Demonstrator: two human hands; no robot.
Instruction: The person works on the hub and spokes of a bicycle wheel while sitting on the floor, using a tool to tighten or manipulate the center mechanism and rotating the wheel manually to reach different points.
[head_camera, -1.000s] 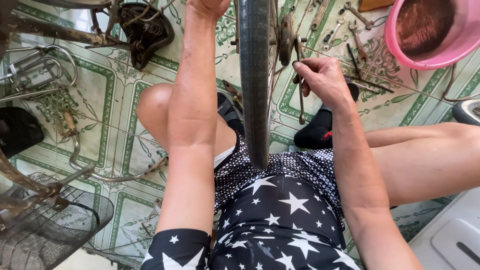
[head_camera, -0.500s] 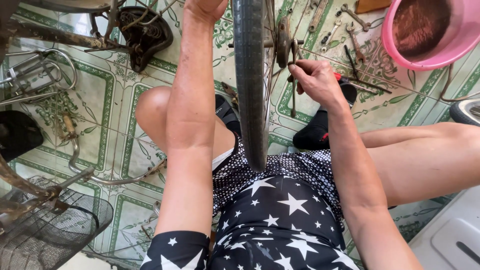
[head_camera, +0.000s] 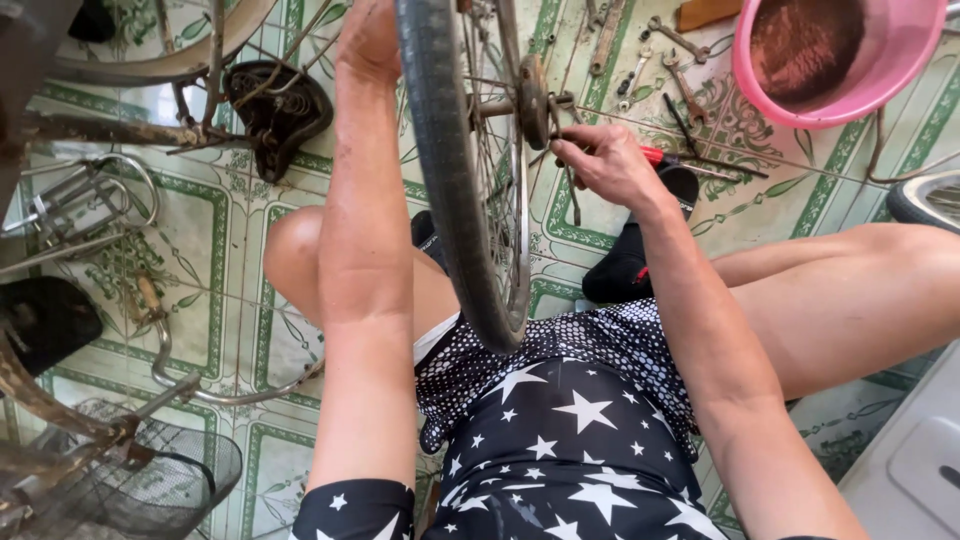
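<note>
green patterned floor tiles (head_camera: 250, 230) littered with wrenches (head_camera: 680, 75), pink basin (head_camera: 760, 90), wire basket (head_camera: 150, 480). bicycle wheel (head_camera: 450, 200) upright between knees. left hand (head_camera: 368, 40) grips tyre top, closed. right hand (head_camera: 605, 165) pinches small part at hub (head_camera: 530, 100). hub work looks under way; axle hardware not yet finished.

left hand (head_camera: 368, 40) – on bicycle wheel (head_camera: 455, 170) top | right hand (head_camera: 605, 165) – fingers pinched at hub (head_camera: 530, 100)
</note>
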